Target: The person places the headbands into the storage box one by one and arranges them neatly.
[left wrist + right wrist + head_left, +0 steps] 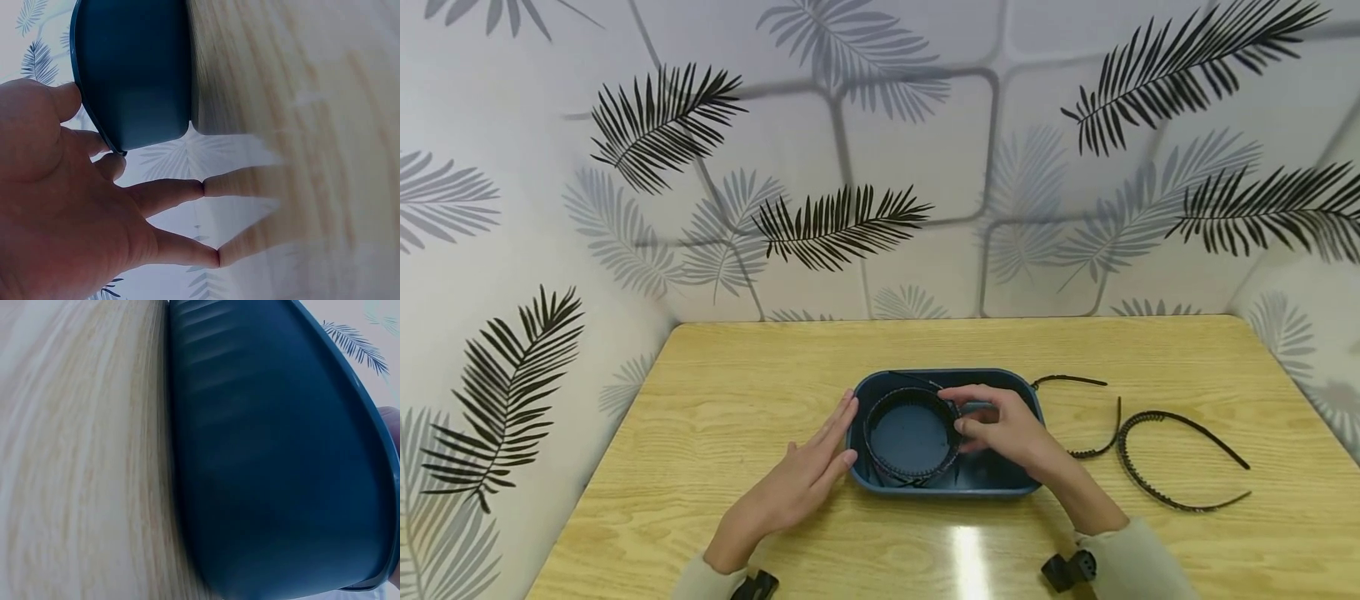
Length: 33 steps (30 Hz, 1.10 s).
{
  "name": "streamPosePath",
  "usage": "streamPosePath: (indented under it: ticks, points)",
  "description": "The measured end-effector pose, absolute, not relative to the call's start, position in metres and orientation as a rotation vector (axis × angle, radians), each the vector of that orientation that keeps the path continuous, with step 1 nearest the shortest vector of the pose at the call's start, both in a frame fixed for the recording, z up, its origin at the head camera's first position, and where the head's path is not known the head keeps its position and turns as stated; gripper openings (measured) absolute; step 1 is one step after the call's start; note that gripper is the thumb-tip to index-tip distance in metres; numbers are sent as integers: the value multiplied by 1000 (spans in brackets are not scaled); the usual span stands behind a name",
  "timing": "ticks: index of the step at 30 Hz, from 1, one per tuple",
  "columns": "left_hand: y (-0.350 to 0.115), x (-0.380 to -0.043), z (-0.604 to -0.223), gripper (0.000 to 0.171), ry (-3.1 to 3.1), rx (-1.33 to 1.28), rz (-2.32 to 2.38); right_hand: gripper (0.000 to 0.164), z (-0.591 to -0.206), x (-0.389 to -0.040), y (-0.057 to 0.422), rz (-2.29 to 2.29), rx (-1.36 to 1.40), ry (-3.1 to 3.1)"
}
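A dark blue oblong basin (947, 492) stands on the table, with black toothed headbands (872, 450) curved into a ring in its left half. My left hand (805, 479) lies along the basin's left end, fingers mostly straight. In the left wrist view, its thumb is at the rim of the basin (134, 75) and two fingertips touch the tabletop. My right hand (1007, 425) reaches over the basin's right side and pinches the right edge of the headband ring between thumb and fingers. The basin's side (281, 456) hides most of that hand in the right wrist view.
To the basin's right, a black headband (1126, 454) lies on the wooden table (715, 417). Another headband end (1116, 429) lies beside it, and a thin black end (1071, 378) shows by the basin's upper right corner. A leaf-patterned backdrop (917, 158) rises behind the table.
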<state>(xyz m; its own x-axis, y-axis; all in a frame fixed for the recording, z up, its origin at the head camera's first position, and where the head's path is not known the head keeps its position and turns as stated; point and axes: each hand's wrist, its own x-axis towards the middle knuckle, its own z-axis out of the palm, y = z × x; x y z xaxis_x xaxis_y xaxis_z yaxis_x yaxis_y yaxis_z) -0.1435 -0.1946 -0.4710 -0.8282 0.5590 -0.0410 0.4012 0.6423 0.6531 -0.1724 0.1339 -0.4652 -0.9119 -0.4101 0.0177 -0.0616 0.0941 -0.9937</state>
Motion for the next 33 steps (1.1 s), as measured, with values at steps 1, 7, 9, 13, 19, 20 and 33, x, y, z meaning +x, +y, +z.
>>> streamPosePath:
  ticks: [1, 7, 9, 13, 19, 20, 33]
  points:
    - [-195, -144, -471, 65, 2628, 786, 956, 42, -465, -172, 134, -1893, -472, 2112]
    - [-194, -144, -471, 65, 2629, 796, 956, 41, -465, -172, 134, -1863, -459, 2121]
    - [-194, -144, -471, 65, 2629, 794, 955, 40, -465, -172, 135, -1852, -452, 2118]
    - [-194, -144, -471, 65, 2630, 795, 954, 40, -465, -172, 134, -1851, -446, 2108]
    - [-195, -143, -471, 65, 2631, 792, 961, 40, -466, -172, 133, -1847, -425, 2123]
    - [-195, -143, -471, 65, 2633, 790, 961, 40, -466, -172, 133, -1843, -423, 2129]
    - [-196, -144, -473, 65, 2639, 797, 965, 45, -464, -170, 132, -1779, -402, 2186]
